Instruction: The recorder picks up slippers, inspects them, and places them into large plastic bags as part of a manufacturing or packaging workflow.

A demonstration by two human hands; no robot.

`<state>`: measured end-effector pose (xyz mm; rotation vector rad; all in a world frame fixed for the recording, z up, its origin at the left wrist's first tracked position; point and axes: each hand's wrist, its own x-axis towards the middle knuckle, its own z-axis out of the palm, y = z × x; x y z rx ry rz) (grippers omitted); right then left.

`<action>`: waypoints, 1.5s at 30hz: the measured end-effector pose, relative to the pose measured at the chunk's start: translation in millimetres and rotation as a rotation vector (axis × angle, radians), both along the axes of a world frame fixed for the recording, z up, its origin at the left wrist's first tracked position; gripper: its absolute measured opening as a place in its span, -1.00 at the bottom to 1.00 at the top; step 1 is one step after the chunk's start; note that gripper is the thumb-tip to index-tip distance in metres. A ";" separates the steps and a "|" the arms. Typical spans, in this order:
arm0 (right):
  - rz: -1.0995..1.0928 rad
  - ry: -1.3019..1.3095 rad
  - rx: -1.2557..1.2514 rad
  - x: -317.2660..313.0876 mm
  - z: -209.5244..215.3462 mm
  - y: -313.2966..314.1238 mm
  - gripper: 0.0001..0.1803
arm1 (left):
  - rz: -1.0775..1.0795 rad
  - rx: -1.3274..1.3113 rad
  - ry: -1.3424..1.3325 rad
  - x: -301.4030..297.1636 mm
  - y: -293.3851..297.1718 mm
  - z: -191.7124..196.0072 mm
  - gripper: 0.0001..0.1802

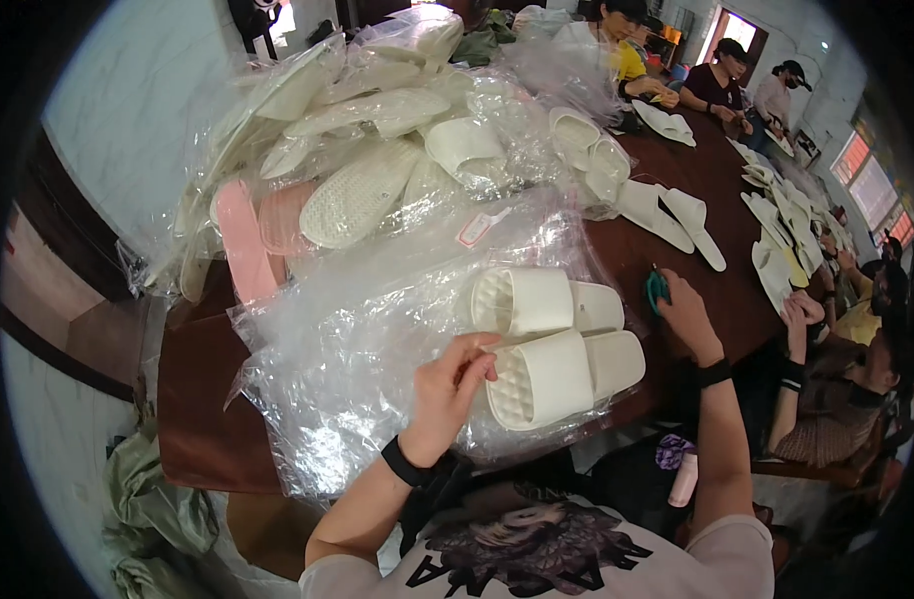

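A pair of cream slippers lies in front of me on clear plastic bags (322, 369), the near slipper (547, 384) beside the far slipper (537, 302). My left hand (449, 387) is at the near slipper's left end, fingers curled and thumb and forefinger close together. Whether it pinches plastic or the slipper's edge, I cannot make out. To the right of the pair, my right hand (688, 311) is closed around small scissors with green handles (658, 290); their blades are mostly hidden. A small white tag with a red border (482, 228) lies on the plastic behind the pair.
Bagged cream slippers (362, 195) are heaped at the back left, with a pink slipper (245, 240) at their edge. Another cream pair (672, 220) lies on the brown table (632, 262). Several people work along the far and right sides, beside more slippers (781, 225).
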<state>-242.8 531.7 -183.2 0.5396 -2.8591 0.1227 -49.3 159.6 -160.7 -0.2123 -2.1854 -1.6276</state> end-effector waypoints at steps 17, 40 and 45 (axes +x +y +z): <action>0.346 -0.041 -0.262 102.8 108.1 -115.0 -0.37 | 0.040 0.293 -0.134 2.2 -2.5 2.5 -0.86; 0.541 0.190 0.093 127.5 115.7 -166.4 -0.47 | 0.031 0.125 0.071 8.3 1.8 4.6 -0.82; 0.278 0.193 -0.113 65.4 92.8 -126.9 -0.47 | 0.033 0.238 0.092 9.8 -1.7 6.0 -0.81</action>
